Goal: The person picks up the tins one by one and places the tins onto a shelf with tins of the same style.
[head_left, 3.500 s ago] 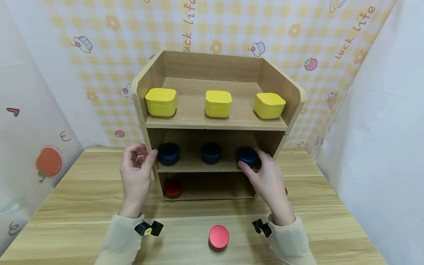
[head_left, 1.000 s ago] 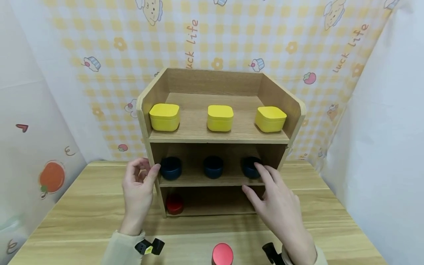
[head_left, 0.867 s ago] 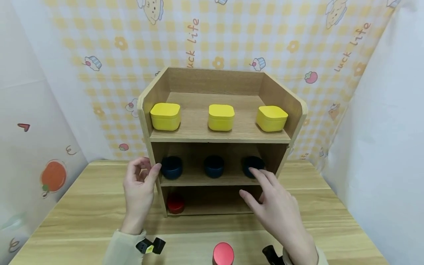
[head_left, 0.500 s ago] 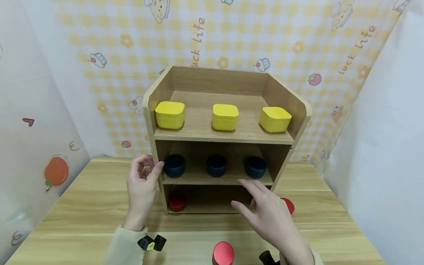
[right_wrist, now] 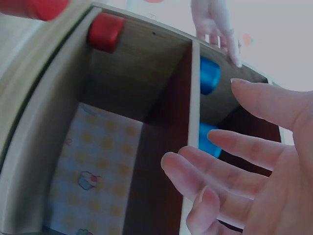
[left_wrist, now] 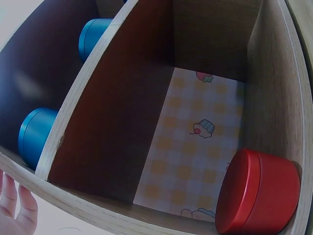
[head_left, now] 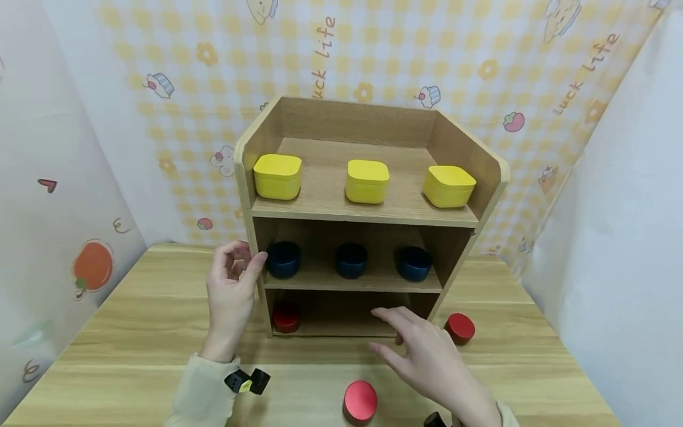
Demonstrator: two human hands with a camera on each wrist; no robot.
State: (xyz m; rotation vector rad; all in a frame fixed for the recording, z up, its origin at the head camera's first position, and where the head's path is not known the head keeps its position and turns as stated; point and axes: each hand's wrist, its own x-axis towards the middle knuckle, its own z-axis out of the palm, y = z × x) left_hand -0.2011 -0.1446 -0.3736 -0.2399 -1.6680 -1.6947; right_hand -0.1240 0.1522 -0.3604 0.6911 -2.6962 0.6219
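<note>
A small three-tier wooden shelf point(head_left: 352, 284) stands on the table. On its left side panel rests my left hand point(head_left: 232, 296), thumb at the front edge and fingers curled outside, gripping the panel. Three round blue tins stand in the middle tier: left point(head_left: 284, 260), centre point(head_left: 351, 260) and right point(head_left: 415, 264). My right hand point(head_left: 427, 356), holding nothing, hovers before the bottom tier with fingers spread. A red tin point(head_left: 286, 317) stands at the bottom tier's left end. Two more red tins are on the table: one front centre point(head_left: 360, 402), one right point(head_left: 460, 328).
Three yellow square tins, left point(head_left: 278, 177), middle point(head_left: 367, 181) and right point(head_left: 449, 187), line the top tier's front. A checked cloth point(head_left: 331, 53) hangs behind the shelf. White sheets flank the wooden table point(head_left: 133, 332) on both sides.
My right hand has let go of the right blue tin, which stays in the middle tier, and has drawn back and down. The left hand keeps its place; the head view has shifted slightly.
</note>
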